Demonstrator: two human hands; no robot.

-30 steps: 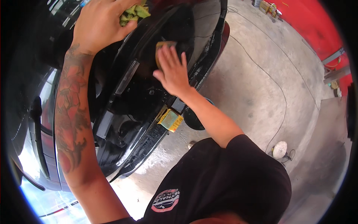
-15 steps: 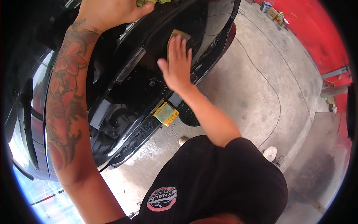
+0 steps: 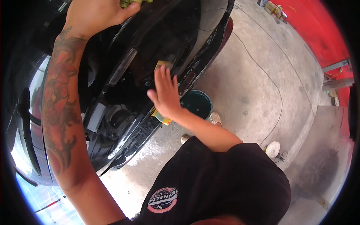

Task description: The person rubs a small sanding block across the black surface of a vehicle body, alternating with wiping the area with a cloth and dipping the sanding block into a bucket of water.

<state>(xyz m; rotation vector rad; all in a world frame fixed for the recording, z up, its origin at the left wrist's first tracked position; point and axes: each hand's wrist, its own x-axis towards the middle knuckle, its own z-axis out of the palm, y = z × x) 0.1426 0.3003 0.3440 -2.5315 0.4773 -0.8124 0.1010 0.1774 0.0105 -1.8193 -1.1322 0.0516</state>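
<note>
My right hand [image 3: 165,92] lies with its fingers stretched out and thumb apart, the fingertips over a yellow-brown rectangular sheet [image 3: 165,63] that looks like sandpaper. That sheet rests on the wet, glossy black car panel [image 3: 165,41]. Below the hand, a second yellow sheet with a greenish part [image 3: 162,119] lies at the panel's edge, partly covered by the hand. At the top left, my left hand [image 3: 97,17] is closed on a fuzzy yellow-green cloth [image 3: 138,3]. Its fingertips and most of the cloth are cut off by the frame or hidden.
A dark bucket [image 3: 197,105] with liquid stands on the concrete floor beside the car, close to my shoes [image 3: 273,149]. A thin cable [image 3: 275,86] crosses the floor. Cans and boxes [image 3: 275,10] sit by the red wall [image 3: 318,26]. A grey panel [image 3: 318,150] is at the right.
My right hand has slid the sheet along the panel toward me and slightly left, now partly covering the second sheet. My left hand appears farther left with the cloth. More of the bucket shows.
</note>
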